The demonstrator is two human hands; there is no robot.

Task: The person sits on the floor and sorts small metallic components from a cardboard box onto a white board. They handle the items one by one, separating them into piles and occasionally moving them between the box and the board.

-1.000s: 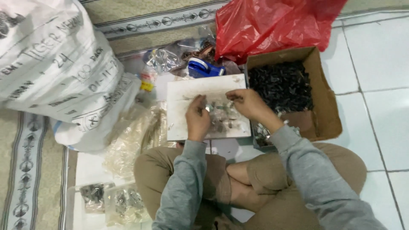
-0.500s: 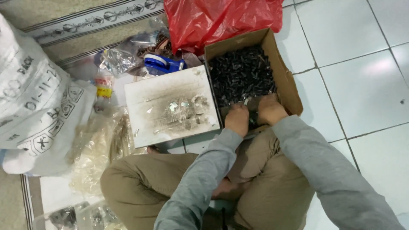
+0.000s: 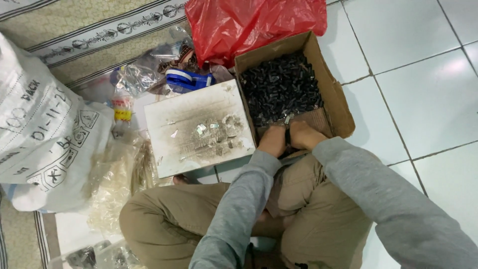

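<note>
Sitting cross-legged on the tile floor, both hands pressed side by side at the near edge of the cardboard box (image 3: 338, 107): left hand (image 3: 273, 141) and right hand (image 3: 304, 135) touching, down by the heap of small black parts (image 3: 279, 87). Can't tell if the fingers grip anything. White board (image 3: 199, 132) sits just left, red bag (image 3: 249, 22) behind.

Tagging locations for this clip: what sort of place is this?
Probably a home floor used for piecework: white floor tiles, a patterned rug, a cardboard box of small dark parts.
</note>
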